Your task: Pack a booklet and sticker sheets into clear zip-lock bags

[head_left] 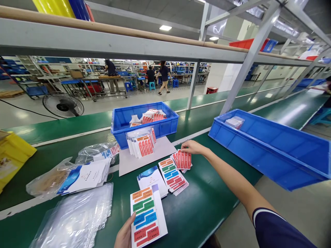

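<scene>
At the bottom of the head view my left hand (pixel 125 233) grips a sticker sheet (pixel 145 217) with orange, green, blue and red labels, a white sheet behind it. My right hand (pixel 193 147) pinches the top edge of a red sticker card (pixel 184 159), over a small pile of like cards. Beside that pile lies a stack of multicoloured sticker sheets (pixel 171 173). Left of it is a stack of white-and-blue booklets (pixel 153 179). Bundled sticker cards (pixel 145 146) lean against a blue bin (pixel 144 128) on a grey board (pixel 162 150).
A long blue bin (pixel 269 150) at the right holds a small clear-wrapped pack (pixel 234 122). Clear plastic bags (pixel 77 215) and more booklets (pixel 85 177) lie at the left, near a yellow box (pixel 15 156). A metal frame post (pixel 248 62) rises behind the green worktop.
</scene>
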`<state>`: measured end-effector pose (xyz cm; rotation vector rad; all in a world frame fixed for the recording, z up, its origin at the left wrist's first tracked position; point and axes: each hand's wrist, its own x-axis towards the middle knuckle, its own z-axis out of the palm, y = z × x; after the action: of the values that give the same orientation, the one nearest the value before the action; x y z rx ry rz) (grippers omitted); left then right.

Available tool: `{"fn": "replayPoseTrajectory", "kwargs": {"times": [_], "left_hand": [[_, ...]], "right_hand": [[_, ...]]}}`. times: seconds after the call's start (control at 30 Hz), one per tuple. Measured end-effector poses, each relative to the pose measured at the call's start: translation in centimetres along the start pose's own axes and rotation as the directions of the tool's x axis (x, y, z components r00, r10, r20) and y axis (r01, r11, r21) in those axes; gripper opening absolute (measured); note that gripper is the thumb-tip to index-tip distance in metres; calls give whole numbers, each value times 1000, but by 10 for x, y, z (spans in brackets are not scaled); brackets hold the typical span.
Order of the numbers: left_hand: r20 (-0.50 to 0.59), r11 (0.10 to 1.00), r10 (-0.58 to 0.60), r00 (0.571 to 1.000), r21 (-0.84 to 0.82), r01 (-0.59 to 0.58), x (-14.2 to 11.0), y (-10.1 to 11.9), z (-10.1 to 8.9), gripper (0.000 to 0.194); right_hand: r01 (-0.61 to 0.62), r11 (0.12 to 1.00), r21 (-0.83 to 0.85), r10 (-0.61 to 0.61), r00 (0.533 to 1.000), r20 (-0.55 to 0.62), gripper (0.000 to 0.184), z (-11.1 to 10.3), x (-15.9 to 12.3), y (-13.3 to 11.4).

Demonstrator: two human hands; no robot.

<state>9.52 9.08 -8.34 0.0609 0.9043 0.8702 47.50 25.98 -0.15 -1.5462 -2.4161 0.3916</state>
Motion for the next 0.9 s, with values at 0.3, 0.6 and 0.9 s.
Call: {"fn": "replayPoseTrajectory", "kwargs": {"times": [0.3,0.6,0.9], "left_hand": [[-10,993,95,995,74,-94,-4,-3,6,51],[175,983,113,978,126,-136,-21,-7,14,41],[333,399,160,929,839,-370,-86,36,22,22]], "right_hand": [[1,1000,26,1,999,-48,28,-32,-24,-43],[425,858,290,-427,902,-56,23,49,-53,-203],[347,740,576,-350,930,-111,77,106,-52,-222]]}}
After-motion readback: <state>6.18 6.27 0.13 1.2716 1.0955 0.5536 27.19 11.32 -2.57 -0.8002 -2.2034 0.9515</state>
